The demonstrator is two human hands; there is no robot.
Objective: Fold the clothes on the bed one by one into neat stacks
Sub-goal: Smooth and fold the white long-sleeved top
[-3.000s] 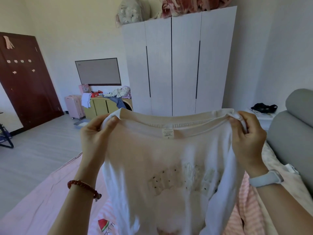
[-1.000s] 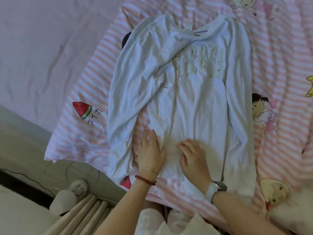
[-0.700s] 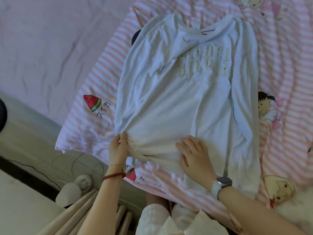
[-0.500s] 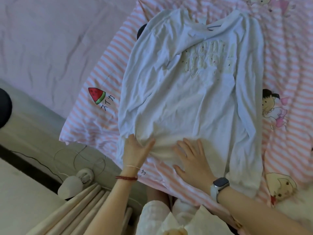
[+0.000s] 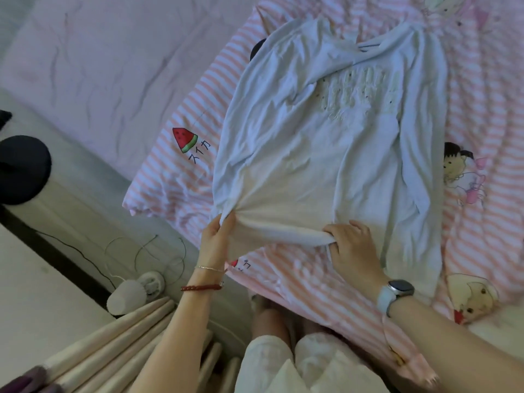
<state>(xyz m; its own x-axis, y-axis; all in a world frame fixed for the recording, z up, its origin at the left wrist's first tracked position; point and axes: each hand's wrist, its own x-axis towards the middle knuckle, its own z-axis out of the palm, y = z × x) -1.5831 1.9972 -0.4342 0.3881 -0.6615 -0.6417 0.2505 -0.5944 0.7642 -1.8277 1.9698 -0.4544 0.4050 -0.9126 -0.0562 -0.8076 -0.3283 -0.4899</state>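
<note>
A white long-sleeved shirt (image 5: 326, 154) lies face up on a pink striped quilt (image 5: 482, 80) on the bed, collar at the far end and hem at the near end, close to the person standing at the bed's edge. Its sleeves run down along both sides of the body.

What has changed: half a second ago both hands lay flat on the lower part of the shirt, smoothing it. Now they have taken hold of the hem. The left hand (image 5: 217, 239), wearing a red bead bracelet, pinches the near left corner of the hem between thumb and fingers, and the cloth fans out in creases from that point. The right hand (image 5: 351, 245), with a watch on its wrist, has its fingers curled round a rolled-up stretch of the hem further right. Between the two hands the hem is bunched into a thick roll, lifted a little off the quilt.

This looks like the end of smoothing and the start of the fold itself, or a last tug to pull the bottom edge straight; which one cannot be told from here. The shirt is spread out but not yet folded at all, and the left side of the chest is wrinkled.

To the left of the quilt lies a plain pink sheet (image 5: 99, 66). No folded stack is in view.
</note>
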